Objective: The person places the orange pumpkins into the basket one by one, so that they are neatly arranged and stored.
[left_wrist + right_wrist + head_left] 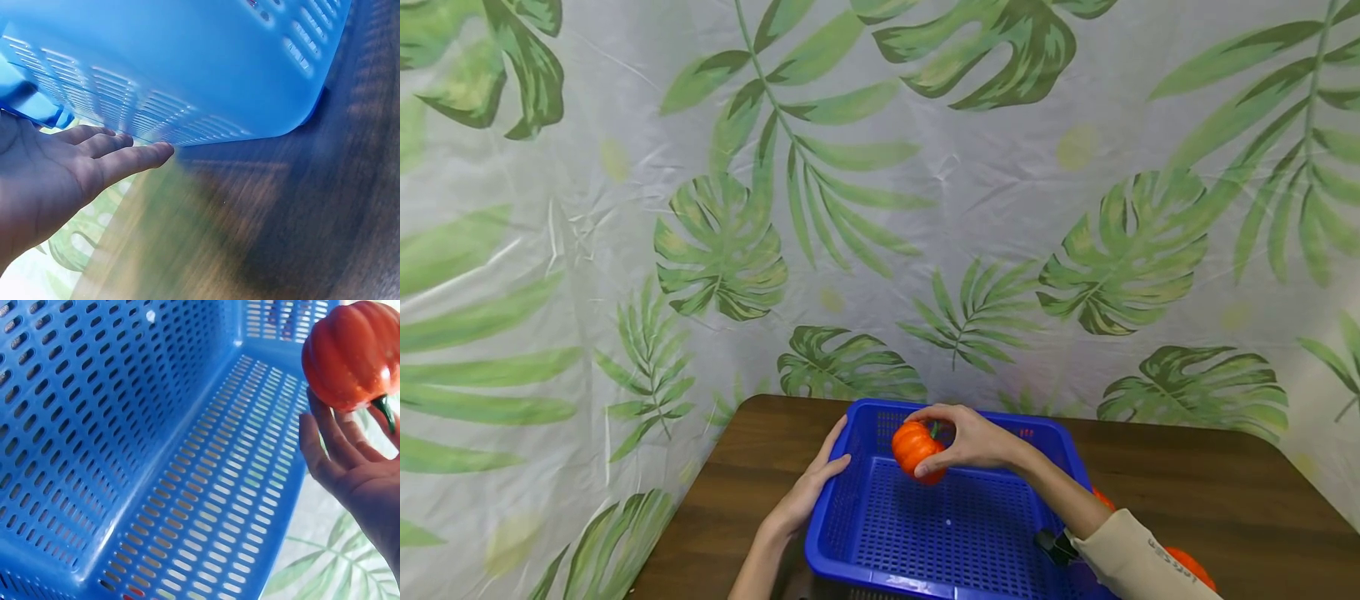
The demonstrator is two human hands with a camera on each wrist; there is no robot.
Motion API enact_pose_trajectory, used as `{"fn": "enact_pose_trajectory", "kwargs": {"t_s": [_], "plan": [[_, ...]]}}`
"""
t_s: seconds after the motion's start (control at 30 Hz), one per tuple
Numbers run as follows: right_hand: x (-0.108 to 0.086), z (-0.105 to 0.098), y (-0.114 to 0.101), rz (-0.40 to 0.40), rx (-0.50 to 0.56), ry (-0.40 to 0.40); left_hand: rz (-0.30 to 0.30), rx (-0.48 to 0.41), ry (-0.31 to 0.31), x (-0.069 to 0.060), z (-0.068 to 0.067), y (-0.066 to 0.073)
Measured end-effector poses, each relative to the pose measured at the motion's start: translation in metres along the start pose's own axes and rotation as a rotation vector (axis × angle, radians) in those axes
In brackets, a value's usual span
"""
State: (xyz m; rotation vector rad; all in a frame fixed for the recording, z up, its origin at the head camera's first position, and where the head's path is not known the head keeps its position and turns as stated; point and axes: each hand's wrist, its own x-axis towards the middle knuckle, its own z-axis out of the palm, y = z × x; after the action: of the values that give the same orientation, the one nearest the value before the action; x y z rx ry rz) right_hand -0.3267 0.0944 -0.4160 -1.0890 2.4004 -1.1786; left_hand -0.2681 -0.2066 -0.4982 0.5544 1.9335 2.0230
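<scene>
A blue plastic basket [947, 533] with slotted walls stands on the table. Inside its rim, toward the far left, my right hand [973, 437] holds a small orange pumpkin [916, 450] with a green stem, above the basket floor. In the right wrist view, the fingers curve around the pumpkin [356, 356] and its stem points down. At the basket's left side is my left hand [808, 492], its thumb over the rim and its fingers along the outer wall. The left wrist view shows those fingers [134, 159] fairly straight beside the basket wall [181, 81].
More orange-red objects [1191, 567] lie right of the basket, partly hidden by the right forearm. A black device [1055, 547] sits at the right wrist. Brown wooden table [1210, 492] extends on both sides. Leaf-patterned sheeting [985, 183] hangs behind it.
</scene>
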Motion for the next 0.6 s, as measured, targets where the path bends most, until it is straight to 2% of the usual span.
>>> {"fn": "enact_pose_trajectory", "kwargs": {"t_s": [0.07,0.3,0.47,0.6], "plan": [[-0.0004,0.0000,0.0005,-0.015,0.016,-0.007,-0.001,-0.001,0.000,-0.0001,-0.0001,0.0001],[0.0001,0.0011,0.0018,-0.006,-0.029,0.030,-0.004,0.000,-0.002,-0.0006,-0.0002,0.0001],[0.0007,0.0026,0.0032,-0.036,0.039,0.035,-0.006,0.003,-0.006,-0.0010,-0.0001,0.0006],[0.0013,0.0030,0.0035,-0.023,0.069,0.033,-0.005,0.005,-0.007,-0.0011,0.0002,0.0012]]}}
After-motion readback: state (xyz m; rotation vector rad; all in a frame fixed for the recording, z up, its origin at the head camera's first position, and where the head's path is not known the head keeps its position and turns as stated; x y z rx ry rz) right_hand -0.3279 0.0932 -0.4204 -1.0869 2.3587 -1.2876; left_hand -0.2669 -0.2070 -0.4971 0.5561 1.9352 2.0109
